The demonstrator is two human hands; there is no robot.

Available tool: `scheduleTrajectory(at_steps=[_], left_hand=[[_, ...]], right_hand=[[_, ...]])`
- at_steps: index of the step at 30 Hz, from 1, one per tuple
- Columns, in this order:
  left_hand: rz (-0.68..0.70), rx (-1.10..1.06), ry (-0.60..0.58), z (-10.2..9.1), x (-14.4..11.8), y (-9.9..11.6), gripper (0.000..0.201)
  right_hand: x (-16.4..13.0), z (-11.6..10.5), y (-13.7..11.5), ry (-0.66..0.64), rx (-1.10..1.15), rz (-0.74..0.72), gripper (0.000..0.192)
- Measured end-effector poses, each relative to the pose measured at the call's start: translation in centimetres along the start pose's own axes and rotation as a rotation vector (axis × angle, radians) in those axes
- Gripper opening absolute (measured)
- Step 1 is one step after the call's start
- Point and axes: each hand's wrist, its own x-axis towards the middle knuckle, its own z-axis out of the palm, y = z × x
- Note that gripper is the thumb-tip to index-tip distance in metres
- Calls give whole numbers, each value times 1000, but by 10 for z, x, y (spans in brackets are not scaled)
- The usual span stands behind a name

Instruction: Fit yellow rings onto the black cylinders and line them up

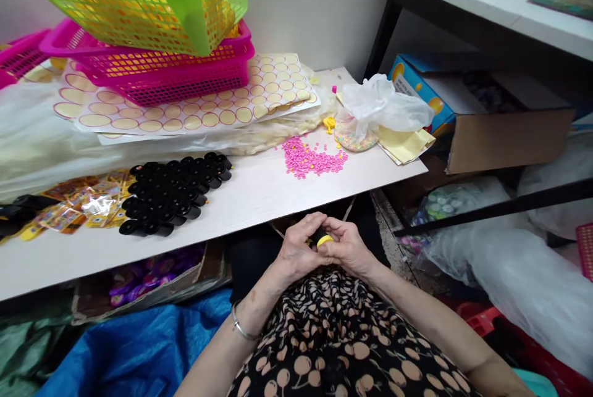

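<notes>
Black with a yellow end, the piece (322,237) sits between your two hands, held just off the near edge of the table (257,184), on your side of it, below the stretch where the beads lie. Its long axis seems to slant, black part towards the table and your left, yellow end towards your body and your right; most of its length is hidden, so take that tilt as a judgement. Your right hand (351,247) is the nearer to the yellow end: its thumb lies against that face, the other fingers curled in. Your left hand (296,244) wraps the black side from the left, fingers bent over the top and closed about it; what else its palm may hide, you cannot tell from here. Neither hand stands open, so what matters, I judge, is how squarely your right thumb meets the yellow face while your left fingers brace the body. Straight beyond your knuckles, the pink beads (315,159) spread towards the table's right end, with a small yellow toy (329,123) behind them and a bag (386,107) near the right edge. Along the near edge, well to your left, stand the black cups (167,190), wrappers (99,202) beside them; towards the far edge, a green basket (194,17) tops a pink one (222,80) on printed sheets (227,117).
</notes>
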Motion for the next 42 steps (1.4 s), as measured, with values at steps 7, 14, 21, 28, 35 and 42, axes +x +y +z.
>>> scheduleTrajectory(at_steps=[7, 14, 21, 28, 35, 42], left_hand=[[-60, 15, 3, -8, 6, 6, 29], [-49, 57, 12, -4, 6, 16, 24], [-52, 112, -176, -8, 7, 29, 29], [195, 410, -31, 3, -7, 29, 28], [387, 556, 19, 13, -15, 15, 31], [-28, 38, 137, 19, -10, 24, 18]], right_hand=[[-3, -15, 6, -42, 6, 105, 46], [-18, -14, -17, 53, -628, -405, 44], [-26, -14, -34, -56, -924, -589, 36], [-39, -12, -32, -43, -1044, -668, 41], [-44, -15, -25, -37, -1071, -640, 39], [-34, 0, -29, 52, -992, -649, 41]])
